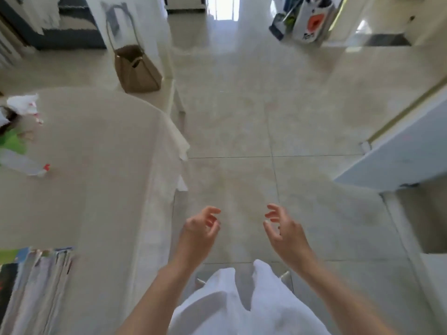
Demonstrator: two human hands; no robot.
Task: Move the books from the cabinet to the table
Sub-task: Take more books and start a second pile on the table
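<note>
Books [36, 284] already lie stacked on the counter [101, 165], and your left hand [202, 227] and right hand [285, 232] hang empty, fingers loosely apart, so more may remain

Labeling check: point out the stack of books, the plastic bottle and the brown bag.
stack of books [36, 286], head view, on the fanned page edges.
plastic bottle [21, 165], head view, mid-body.
brown bag [137, 71], head view, front panel.

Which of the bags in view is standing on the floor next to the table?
The brown bag, upright on the floor beyond the table. The white plastic bag lies on the tabletop instead.
</note>
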